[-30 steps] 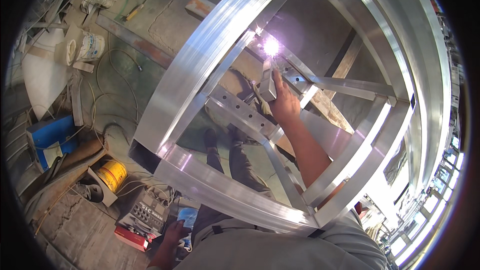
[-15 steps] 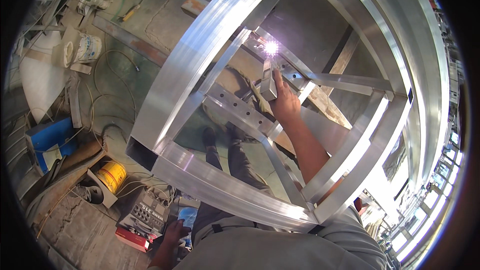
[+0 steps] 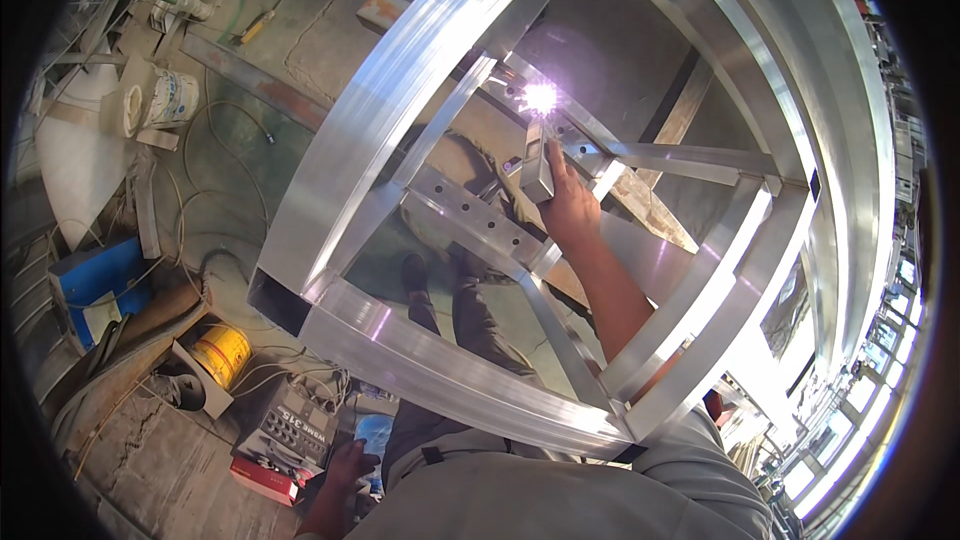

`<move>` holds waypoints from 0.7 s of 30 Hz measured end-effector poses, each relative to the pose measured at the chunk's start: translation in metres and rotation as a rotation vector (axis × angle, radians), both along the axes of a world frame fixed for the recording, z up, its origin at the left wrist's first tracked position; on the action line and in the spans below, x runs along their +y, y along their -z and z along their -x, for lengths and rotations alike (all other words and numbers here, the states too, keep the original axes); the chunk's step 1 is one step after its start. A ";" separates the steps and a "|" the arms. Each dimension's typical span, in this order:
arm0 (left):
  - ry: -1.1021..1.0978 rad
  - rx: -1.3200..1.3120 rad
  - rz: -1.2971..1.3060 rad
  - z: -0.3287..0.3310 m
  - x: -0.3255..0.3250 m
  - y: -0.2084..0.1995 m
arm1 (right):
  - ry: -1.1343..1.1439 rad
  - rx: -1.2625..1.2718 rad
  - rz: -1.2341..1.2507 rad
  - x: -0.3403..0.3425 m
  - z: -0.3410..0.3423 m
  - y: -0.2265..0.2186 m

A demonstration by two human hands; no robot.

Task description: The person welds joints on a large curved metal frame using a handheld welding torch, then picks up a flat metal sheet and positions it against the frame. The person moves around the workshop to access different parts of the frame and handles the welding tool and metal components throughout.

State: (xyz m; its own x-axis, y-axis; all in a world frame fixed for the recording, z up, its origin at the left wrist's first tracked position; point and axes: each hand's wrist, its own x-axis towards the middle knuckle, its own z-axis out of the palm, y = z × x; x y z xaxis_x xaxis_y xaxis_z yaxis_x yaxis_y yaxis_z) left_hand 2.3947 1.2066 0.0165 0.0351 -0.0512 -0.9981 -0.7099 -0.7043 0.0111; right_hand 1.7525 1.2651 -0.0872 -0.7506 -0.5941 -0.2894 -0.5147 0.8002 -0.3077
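R hand: fingers mostly bent, index out straight along a short silver metal bar; looks gripped, tho underside hidden. Bar sits just L of & beyond the hand, its far end right by a v. bright violet-white glare. Curved silver frame surrounds R hand; forearm passes under its near R members. Drilled crosspiece to L of hand, sloping down twd the wrist; timber plank to its R.

L hand: well apart, low L, outside the frame. Fingers part-curled, dark; can't tell if it's got hold of anything. Blue plastic item just R of it; grey printed box & red box to L. Yellow spool further up-L, nr cables.
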 end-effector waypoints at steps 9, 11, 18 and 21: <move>-0.010 -0.009 -0.006 -0.004 0.000 0.000 | 0.051 -0.040 -0.007 0.002 -0.002 -0.006; 0.001 -0.009 0.001 -0.005 0.000 -0.001 | 0.026 -0.025 -0.031 0.007 0.000 0.000; -0.008 0.005 -0.010 -0.008 -0.002 -0.002 | 0.019 0.031 -0.007 0.009 -0.003 -0.001; -0.010 0.012 -0.011 -0.008 -0.002 -0.002 | 0.023 0.019 0.003 0.013 -0.003 -0.002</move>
State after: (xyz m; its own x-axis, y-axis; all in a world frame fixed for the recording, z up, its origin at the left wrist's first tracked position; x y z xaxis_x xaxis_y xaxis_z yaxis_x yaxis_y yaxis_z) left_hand 2.4030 1.2046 0.0188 0.0238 -0.0404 -0.9989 -0.7025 -0.7116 0.0121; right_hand 1.7556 1.2783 -0.0849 -0.7696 -0.5773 -0.2729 -0.5020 0.8111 -0.3003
